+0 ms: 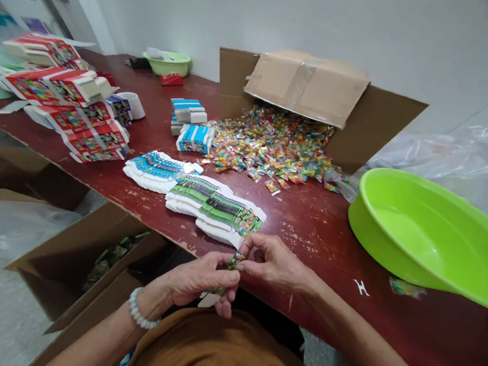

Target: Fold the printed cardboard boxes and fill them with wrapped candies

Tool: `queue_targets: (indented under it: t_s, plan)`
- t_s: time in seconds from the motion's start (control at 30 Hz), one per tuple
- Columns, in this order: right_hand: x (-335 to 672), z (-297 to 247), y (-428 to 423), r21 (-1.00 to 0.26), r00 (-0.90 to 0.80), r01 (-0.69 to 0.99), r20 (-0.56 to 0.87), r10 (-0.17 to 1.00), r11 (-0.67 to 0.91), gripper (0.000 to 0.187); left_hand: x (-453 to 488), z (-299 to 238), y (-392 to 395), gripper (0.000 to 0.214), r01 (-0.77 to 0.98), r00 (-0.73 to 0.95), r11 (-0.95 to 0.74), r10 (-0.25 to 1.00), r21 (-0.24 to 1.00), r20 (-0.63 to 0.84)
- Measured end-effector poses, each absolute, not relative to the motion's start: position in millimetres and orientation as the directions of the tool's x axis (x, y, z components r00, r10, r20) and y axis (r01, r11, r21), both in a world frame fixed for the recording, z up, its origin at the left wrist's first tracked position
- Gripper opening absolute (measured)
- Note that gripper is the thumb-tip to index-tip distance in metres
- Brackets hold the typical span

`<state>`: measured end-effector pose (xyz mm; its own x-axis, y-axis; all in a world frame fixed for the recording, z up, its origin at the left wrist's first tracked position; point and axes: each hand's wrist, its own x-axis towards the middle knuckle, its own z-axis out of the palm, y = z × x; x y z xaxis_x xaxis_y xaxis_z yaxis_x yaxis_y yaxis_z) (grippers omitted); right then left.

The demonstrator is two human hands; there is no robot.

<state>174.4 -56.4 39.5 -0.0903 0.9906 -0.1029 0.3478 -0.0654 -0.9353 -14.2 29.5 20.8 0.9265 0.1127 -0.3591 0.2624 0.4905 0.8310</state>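
Observation:
My left hand [203,282] and my right hand [269,260] meet at the table's near edge, both pinched on one small green printed carton [232,263] that is mostly hidden by the fingers. A white flap of it shows under my left hand. Just beyond my hands lies a fanned row of flat green cartons [216,206], and further left a row of flat blue cartons [155,169]. A pile of small colourful wrapped candies [268,148] spills from an open cardboard box [312,89] lying on its side.
A lime-green basin [427,233] sits at the right of the red-brown table [317,223]. Stacked red cartons [75,111] stand at left, folded blue boxes [191,124] near the middle. A green bowl [167,62] is at the back. Open cardboard boxes [83,260] are on the floor.

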Motion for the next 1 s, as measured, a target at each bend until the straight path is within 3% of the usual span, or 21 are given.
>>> queue_targets:
  t_s: [0.07,0.2,0.3,0.4,0.47,0.6,0.7,0.83,0.93,1.0]
  plan:
    - [178.3,38.2,-56.8,-0.942,-0.145,0.327,-0.128,0.981,-0.074,0.013,-14.0,19.2,30.1,0.053,0.278,0.925,0.478,0.099,0.833,-0.366]
    - [185.5,37.2,-57.9,-0.989,-0.408,0.096,-0.138,0.902,-0.108,0.028,-15.8,20.5,34.8,0.047,0.310,0.922,0.403,0.092,0.861,-0.375]
    - [184.4,41.4,-59.1,-0.989,-0.469,0.144,-0.083,0.879,-0.017,0.035,-15.7,21.4,37.5,0.051,0.329,0.916,0.353,0.104,0.876,-0.386]
    - [176.1,45.4,-60.3,-0.932,-0.345,0.351,-0.039,0.938,0.090,0.037,-11.9,20.9,36.9,0.055,0.295,0.887,0.306,0.266,0.905,-0.379]
    - [168.6,42.6,-58.9,-0.901,-0.172,0.418,0.049,0.984,0.118,0.026,-7.9,20.6,34.8,0.047,0.261,0.843,0.257,0.409,0.930,-0.350]
    - [155.5,24.1,-48.1,-0.952,0.246,0.293,0.166,0.955,0.090,0.026,0.5,20.8,28.5,0.036,0.144,0.742,0.268,0.607,0.953,-0.283]
    - [151.1,14.2,-39.8,-0.982,0.278,0.176,0.113,0.954,0.065,0.015,4.2,19.8,26.3,0.035,0.086,0.678,0.281,0.686,0.956,-0.263]
    - [154.2,16.8,-34.7,-0.981,0.327,0.191,0.100,0.940,0.037,0.028,2.9,14.9,27.2,0.037,0.077,0.571,0.147,0.804,0.986,-0.165]
    - [154.5,20.1,-33.7,-0.988,0.318,0.148,0.079,0.945,0.033,0.017,0.7,13.5,23.4,0.058,-0.059,0.479,0.109,0.875,0.992,-0.068]
    - [149.7,19.1,-33.6,-0.999,0.342,0.030,0.052,0.938,0.044,0.029,0.2,15.4,18.5,0.069,-0.125,0.467,0.135,0.882,0.983,-0.062]
